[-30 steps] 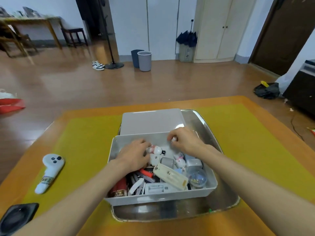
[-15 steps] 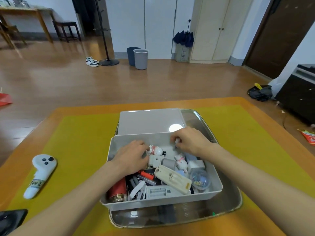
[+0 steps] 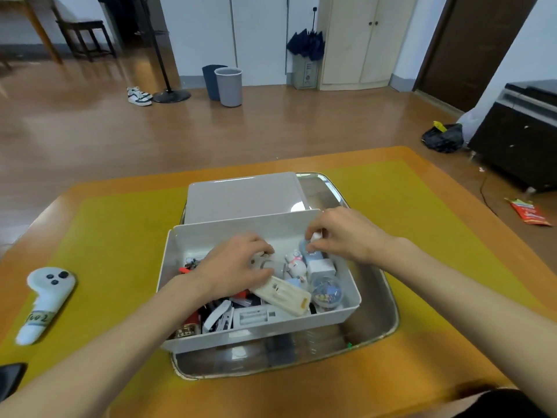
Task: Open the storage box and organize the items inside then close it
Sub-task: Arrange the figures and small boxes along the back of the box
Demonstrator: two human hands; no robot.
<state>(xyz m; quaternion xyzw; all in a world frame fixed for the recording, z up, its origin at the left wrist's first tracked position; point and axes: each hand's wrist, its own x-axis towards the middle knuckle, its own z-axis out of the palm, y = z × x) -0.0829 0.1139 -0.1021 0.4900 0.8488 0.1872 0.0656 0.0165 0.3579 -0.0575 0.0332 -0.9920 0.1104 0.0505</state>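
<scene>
The white storage box (image 3: 168, 267) stands uncovered in a metal tray (image 3: 379, 315), with its lid (image 3: 241, 194) lying flat just behind it. Inside are several small things: a cream rectangular case (image 3: 283, 294), a clear ball with coloured bits (image 3: 327, 292), small white figurines (image 3: 295, 263), a white cube (image 3: 321, 267) and a red can (image 3: 188, 327). My left hand (image 3: 232, 267) is in the middle of the box, fingers curled round a small grey-white item (image 3: 266, 263). My right hand (image 3: 343, 233) pinches a small white piece (image 3: 316, 236) by the far right wall.
The tray rests on a yellow mat (image 3: 120, 236) on an orange table. A white hand controller (image 3: 45, 303) lies on the mat at the left. A black object (image 3: 9, 378) shows at the bottom left edge.
My left hand has shifted right toward the middle of the box and now covers the small red-capped figure. My right hand stays at the far right wall, still pinching the white piece.
</scene>
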